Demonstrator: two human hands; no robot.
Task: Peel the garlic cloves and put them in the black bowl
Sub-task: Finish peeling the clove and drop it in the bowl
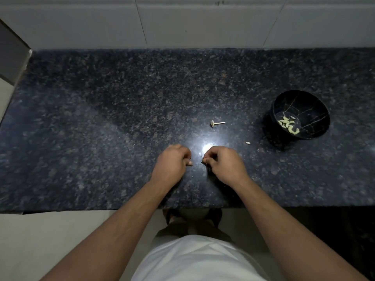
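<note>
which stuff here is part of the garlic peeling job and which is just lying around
Part of the job:
- black bowl
- peeled cloves inside it
- left hand and right hand, fingers curled over the counter

Just lying about:
- garlic stem
- small scrap beside the bowl
- granite counter

No readable text, seemingly — dim view

Polished speckled granite countertop (pixel 101 118) gleams; the black bowl (pixel 316 110) looks glossy, marble-veined.
</note>
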